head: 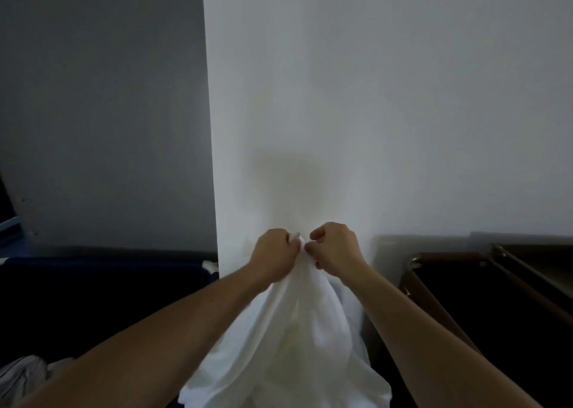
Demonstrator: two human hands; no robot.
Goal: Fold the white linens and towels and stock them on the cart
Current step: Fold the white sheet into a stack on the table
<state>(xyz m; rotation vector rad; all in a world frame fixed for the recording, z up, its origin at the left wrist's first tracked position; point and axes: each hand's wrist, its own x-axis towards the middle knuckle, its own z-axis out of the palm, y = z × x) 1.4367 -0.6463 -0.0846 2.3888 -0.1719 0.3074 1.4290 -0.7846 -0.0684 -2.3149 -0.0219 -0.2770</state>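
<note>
Head view, left hand [274, 249], right hand [336, 246], two grips curled tight on one hanging white linen [297, 330]

A white wall [403, 97] is filling the centre and right; a shadowed grey wall [102, 97] is standing at upper left.

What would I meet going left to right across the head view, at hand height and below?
Crumpled pale cloth in the bottom corner → left hand → right hand, both gripping the white linen → brown-framed dark bin.
</note>
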